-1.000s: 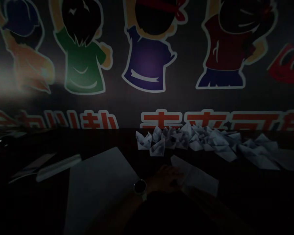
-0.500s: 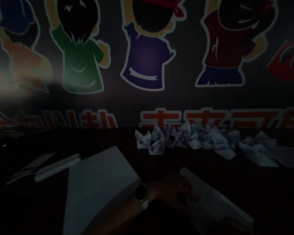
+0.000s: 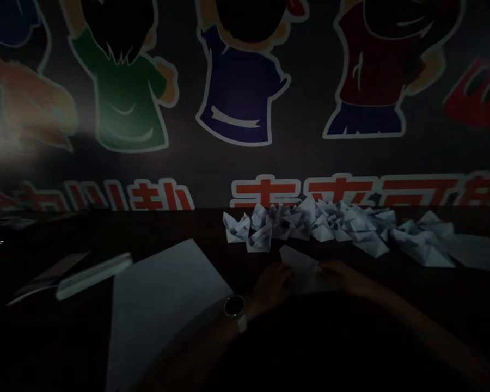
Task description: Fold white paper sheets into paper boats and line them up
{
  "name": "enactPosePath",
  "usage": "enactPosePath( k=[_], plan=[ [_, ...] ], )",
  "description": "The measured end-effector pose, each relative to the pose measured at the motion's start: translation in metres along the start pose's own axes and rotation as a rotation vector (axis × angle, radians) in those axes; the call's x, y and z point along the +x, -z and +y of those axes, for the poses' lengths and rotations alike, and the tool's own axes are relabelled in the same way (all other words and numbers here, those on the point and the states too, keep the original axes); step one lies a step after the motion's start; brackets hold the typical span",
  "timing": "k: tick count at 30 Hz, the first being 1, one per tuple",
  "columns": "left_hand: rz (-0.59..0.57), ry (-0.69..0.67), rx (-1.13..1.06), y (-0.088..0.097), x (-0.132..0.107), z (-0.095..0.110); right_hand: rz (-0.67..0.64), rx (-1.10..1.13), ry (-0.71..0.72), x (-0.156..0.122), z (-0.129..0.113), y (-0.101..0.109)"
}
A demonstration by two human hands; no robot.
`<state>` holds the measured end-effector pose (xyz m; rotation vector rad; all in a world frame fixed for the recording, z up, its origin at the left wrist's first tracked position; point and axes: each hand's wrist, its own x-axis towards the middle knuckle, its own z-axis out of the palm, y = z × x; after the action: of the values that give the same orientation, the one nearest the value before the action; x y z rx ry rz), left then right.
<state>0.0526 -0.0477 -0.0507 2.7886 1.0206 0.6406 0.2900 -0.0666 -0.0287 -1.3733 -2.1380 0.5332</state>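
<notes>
The scene is very dark. A folded sheet of white paper lies on the dark table in front of me, and both hands rest on it. My left hand, with a watch on the wrist, presses its left part. My right hand holds down its right part, fingers curled on the paper. Just behind the sheet, several folded paper boats are heaped along the back of the table.
A stack of blank white paper lies at my left. Further left are a pale ruler-like strip and a dark flat card. A wall banner with cartoon figures and red characters stands behind the table.
The sheet has been folded smaller and moved back toward the boats. My right hand has come into view on it. My left hand shifted up with the paper.
</notes>
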Motion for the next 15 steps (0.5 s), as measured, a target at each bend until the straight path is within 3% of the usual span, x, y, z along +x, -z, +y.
enactPosePath(
  k=[3,5,9,15],
  plan=[
    [0.025,-0.026,-0.133,0.000,0.002,-0.002,0.001,-0.023,-0.035,0.014,0.022,-0.015],
    [0.003,-0.039,-0.156,0.003,0.002,-0.002,0.102,-0.084,-0.066,0.014,0.031,-0.026],
    [-0.022,-0.040,-0.118,0.005,0.003,0.001,0.269,-0.197,-0.109,0.009,0.038,-0.040],
    [0.048,0.022,-0.025,-0.005,0.005,0.006,0.322,-0.350,-0.102,0.009,0.042,-0.047]
  ],
)
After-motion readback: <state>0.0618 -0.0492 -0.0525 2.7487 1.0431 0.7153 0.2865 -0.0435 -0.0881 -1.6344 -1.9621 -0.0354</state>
